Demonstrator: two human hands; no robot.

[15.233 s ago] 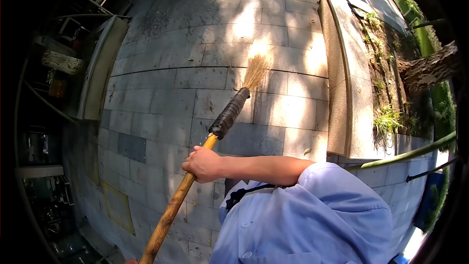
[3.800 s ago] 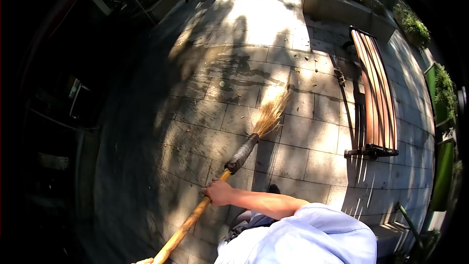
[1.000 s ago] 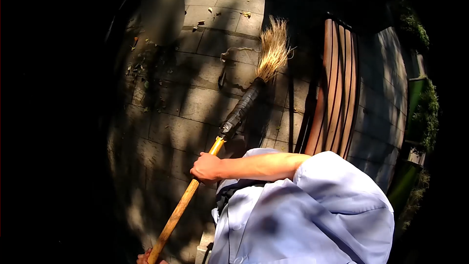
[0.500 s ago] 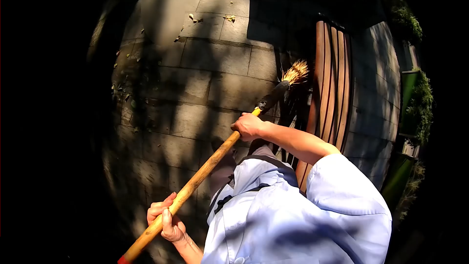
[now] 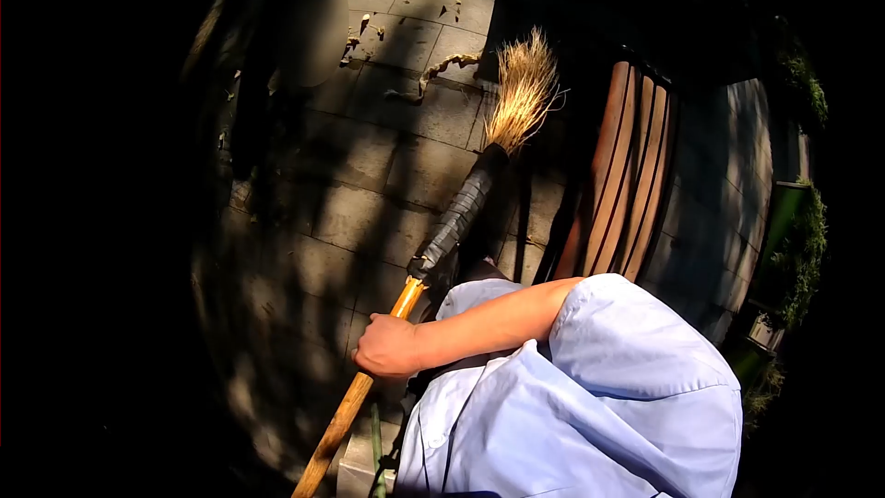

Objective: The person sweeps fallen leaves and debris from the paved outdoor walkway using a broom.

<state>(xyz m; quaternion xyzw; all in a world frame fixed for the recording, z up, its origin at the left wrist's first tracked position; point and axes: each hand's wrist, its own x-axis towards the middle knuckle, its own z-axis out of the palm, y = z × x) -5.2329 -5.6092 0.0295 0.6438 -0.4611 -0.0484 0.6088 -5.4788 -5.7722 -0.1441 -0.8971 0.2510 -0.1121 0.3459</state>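
Observation:
My right hand point(image 5: 387, 345) is closed around the wooden handle of a broom point(image 5: 339, 424), just below its black taped section. The handle runs from the bottom edge up to the right. Dark tape point(image 5: 458, 212) binds the neck, and straw bristles point(image 5: 524, 92) fan out at the far end in sunlight. Whether the bristles touch the paving cannot be told. My left hand is out of view, as is the lower end of the handle. Beyond the bristles to the left, a curled dry strip point(image 5: 447, 65) and dry leaves point(image 5: 369, 29) lie on the ground.
A slatted wooden bench point(image 5: 616, 166) stands close on the right of the broom. Stone paving point(image 5: 364, 152) with patchy shade spreads to the left. Green plants point(image 5: 807, 240) line the far right. A pale block edge point(image 5: 355, 475) shows at the bottom.
The broom has swung forward and its bristles have moved up and left, away from the bench side. My right hand has shifted down and left. My left hand has left the view.

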